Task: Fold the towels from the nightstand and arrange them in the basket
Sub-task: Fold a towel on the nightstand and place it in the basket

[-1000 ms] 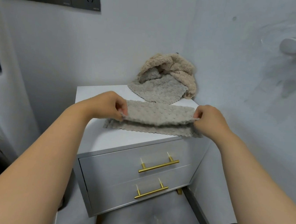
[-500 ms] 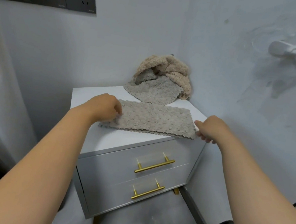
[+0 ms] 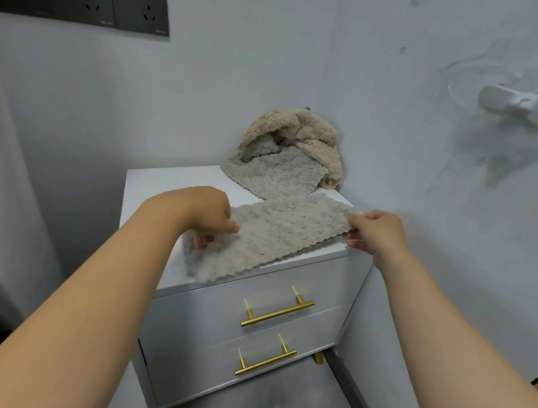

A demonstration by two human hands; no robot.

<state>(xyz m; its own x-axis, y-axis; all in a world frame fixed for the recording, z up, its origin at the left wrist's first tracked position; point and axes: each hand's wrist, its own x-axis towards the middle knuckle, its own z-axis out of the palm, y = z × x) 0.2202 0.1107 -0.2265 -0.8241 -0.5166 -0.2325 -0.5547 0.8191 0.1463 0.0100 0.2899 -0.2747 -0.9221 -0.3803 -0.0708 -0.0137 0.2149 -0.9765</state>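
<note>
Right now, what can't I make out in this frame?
- The basket: nowhere in the head view.
- Back pile: the beige towel drapes over the rear grey towel, so the towel count is unclear.
- The front grey towel: its lower layers are hidden by its top face and the left hand.

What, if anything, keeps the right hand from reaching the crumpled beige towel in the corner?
Probably yes: nothing stands between the right hand and the beige towel, but that hand is pinching the folded grey towel and must let go first.
</note>
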